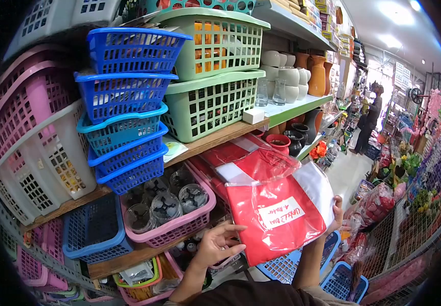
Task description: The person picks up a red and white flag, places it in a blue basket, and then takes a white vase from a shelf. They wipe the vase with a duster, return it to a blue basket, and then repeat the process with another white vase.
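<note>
A red folded cloth in clear plastic (253, 224), with a white handwritten label, is held up in front of me. My right hand (336, 211) grips its right edge, where a white folded piece (314, 188) also shows. Beside the lower left edge of the packet is my left hand (220, 244), its fingers curved and apart with nothing between them. More red plastic-wrapped packets (225, 153) lie behind, near the shelf.
Green baskets (212, 107) and stacked blue baskets (128, 92) fill the shelves at left. A pink basket (207, 206) holds clear jars. Pots and glasses line the shelf (302, 106). Blue baskets (342, 280) stand low at right. A person (370, 120) is in the aisle.
</note>
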The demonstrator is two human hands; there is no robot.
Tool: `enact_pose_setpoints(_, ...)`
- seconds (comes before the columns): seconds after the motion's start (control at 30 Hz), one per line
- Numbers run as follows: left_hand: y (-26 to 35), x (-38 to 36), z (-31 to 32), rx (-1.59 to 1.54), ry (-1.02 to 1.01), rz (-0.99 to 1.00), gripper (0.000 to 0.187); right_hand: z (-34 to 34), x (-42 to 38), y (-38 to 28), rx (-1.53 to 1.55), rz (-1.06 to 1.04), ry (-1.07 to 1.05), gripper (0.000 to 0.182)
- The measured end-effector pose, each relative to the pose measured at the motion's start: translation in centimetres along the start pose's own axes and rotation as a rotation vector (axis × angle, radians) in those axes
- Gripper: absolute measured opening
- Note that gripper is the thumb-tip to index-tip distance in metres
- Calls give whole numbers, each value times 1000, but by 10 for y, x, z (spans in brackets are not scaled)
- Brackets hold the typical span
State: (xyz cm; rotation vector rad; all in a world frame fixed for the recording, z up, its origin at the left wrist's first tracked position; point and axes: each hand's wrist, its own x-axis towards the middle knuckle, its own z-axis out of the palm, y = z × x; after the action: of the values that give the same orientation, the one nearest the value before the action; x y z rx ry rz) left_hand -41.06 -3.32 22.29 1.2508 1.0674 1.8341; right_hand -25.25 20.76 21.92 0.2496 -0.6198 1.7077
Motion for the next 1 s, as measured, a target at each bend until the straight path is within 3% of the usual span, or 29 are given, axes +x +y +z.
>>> enact_pose_setpoints(0.1,5,7,5,-28,61,-15,43,-6,12,1,-104,-63,59,26)
enact_pose_setpoints(0.17,-3,16,-2,-85,93,15,45,-27,31,7,-489,-103,152,27)
enact_pose_setpoints(0.3,-11,42,-18,64,199,-59,58,-10,64,30,-687,97,138,22)
enact_pose_setpoints(0.37,-26,54,-31,70,221,-46,65,-15,81,32,-802,315,-8,23)
enact_pose_setpoints(0.43,-35,65,-44,528,244,-14,74,-19,96,44,-852,381,-42,24)
enact_pose_setpoints(0.5,-42,75,-54,683,250,69,75,-29,114,57,-812,418,-71,24)
enact_pose_setpoints(0.57,-40,85,-58,1059,349,51,70,-34,127,65,-861,391,-113,24)
enact_pose_setpoints(0.77,-47,120,-70,1186,370,39,63,-51,160,105,-992,375,-223,31)
enact_pose_setpoints(0.9,-68,137,-78,1408,583,9,56,-48,157,119,-1339,239,-548,36)
enact_pose_setpoints(0.97,-66,139,-70,1458,745,165,52,-29,146,109,-1581,-24,-859,35)
enact_pose_setpoints(1.0,-63,136,-65,1453,758,267,46,-28,145,112,-1582,-22,-861,35)
